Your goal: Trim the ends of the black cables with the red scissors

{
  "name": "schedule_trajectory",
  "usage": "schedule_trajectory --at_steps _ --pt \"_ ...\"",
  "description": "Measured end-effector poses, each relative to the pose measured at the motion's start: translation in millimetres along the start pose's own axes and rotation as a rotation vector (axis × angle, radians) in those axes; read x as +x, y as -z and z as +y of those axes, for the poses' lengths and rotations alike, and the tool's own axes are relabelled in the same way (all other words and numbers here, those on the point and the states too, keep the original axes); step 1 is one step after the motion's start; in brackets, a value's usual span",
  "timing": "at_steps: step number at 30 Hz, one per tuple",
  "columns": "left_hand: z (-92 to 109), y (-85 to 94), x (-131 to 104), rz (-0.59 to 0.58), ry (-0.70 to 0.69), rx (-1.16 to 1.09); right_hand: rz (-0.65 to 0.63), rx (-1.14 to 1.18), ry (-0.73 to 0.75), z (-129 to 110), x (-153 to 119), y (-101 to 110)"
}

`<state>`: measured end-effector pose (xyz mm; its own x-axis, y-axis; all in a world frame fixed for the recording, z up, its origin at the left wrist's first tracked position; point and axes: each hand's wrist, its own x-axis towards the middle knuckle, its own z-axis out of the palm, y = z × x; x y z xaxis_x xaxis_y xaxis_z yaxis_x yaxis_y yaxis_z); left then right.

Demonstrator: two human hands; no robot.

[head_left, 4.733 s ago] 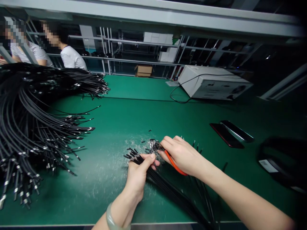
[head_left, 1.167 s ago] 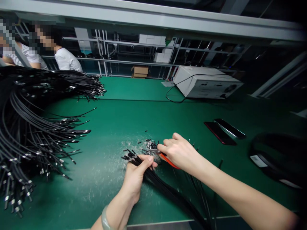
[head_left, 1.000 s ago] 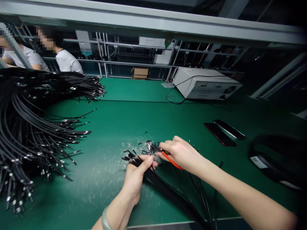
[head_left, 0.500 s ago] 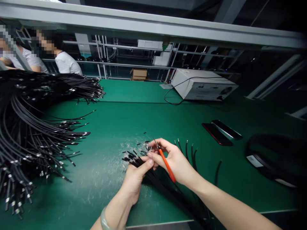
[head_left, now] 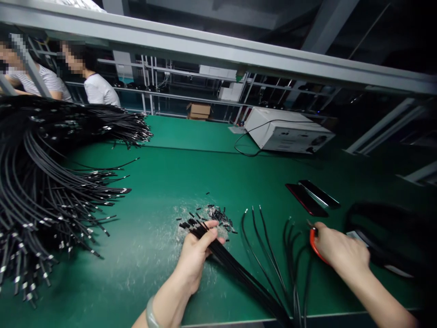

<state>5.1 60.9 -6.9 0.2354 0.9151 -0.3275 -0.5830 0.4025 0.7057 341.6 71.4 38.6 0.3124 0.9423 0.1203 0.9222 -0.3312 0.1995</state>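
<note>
My left hand is closed around a bundle of thin black cables, near their cut ends. The bundle slants down to the table's front edge. Over to the right, my right hand grips orange-handled wire cutters, their small metal tip pointing up and left; most of the tool is hidden by the fingers. Between the hands, several loose black cables with bare silvery tips fan out on the green table. Short black cable offcuts and whitish strands lie just beyond my left hand.
A large heap of black cables covers the left side. Two phones and a black strap-like item lie at the right. Behind stand a white metal box and a frame rail. Two people sit at the far left.
My right hand, with the cutters, has moved right, away from the bundle. More loose cables and the offcut pile now show. My left hand keeps its hold.
</note>
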Motion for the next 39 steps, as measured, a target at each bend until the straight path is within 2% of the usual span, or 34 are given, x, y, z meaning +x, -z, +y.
schedule_trajectory --at_steps 2,4,7,9,11,13,15,17,19,22,24,27,29,32,36,37,39 --pt "0 0.4 1 0.013 -0.018 -0.026 0.061 0.032 -0.063 -5 -1 16" --pt "0 0.3 1 0.014 -0.032 -0.03 0.136 0.124 -0.081 -23 -6 39" --pt "3 -1.5 0 -0.011 -0.053 0.003 0.213 0.644 0.02 -68 -25 71" --pt "4 -3.0 -1 -0.025 -0.071 0.02 0.076 0.928 0.243 -105 -39 83" --pt "4 -3.4 -1 -0.026 -0.092 0.035 -0.103 1.063 0.451 -142 -49 87" --pt "2 -2.2 1 -0.02 -0.12 0.057 -0.16 1.123 0.522 -173 -52 85" --pt "-2 0.1 3 -0.014 -0.144 0.082 -0.216 1.206 0.533 -197 -47 81" --pt "-5 2.4 5 0.001 -0.153 0.099 -0.36 1.312 0.524 -211 -36 77" --pt "-6 3.7 5 0.019 -0.161 0.119 -0.421 1.402 0.47 -218 -23 72" --pt "-7 3.6 4 0.029 -0.161 0.139 -0.222 1.458 0.308 -220 -6 60" --pt "-6 2.8 4 0.049 -0.156 0.137 -0.145 1.391 0.281 -220 0 47" --pt "-5 1.3 5 0.052 -0.159 0.098 -0.195 1.245 0.335 -219 -3 29" --pt "-4 0.5 5 0.039 -0.165 0.074 -0.212 1.226 0.337 -217 -8 25" --pt "-4 0.1 5 0.038 -0.179 0.083 -0.308 1.366 0.344 -215 -18 36" --pt "-5 1.5 6 0.023 -0.209 0.088 -0.583 1.59 0.348 -215 -29 56" --pt "-5 1.8 6 0.026 -0.215 0.089 -0.598 1.601 0.337 -216 -31 59" --pt "-5 2.0 6 0.041 -0.228 0.106 -0.523 1.577 0.327 -217 -35 60"
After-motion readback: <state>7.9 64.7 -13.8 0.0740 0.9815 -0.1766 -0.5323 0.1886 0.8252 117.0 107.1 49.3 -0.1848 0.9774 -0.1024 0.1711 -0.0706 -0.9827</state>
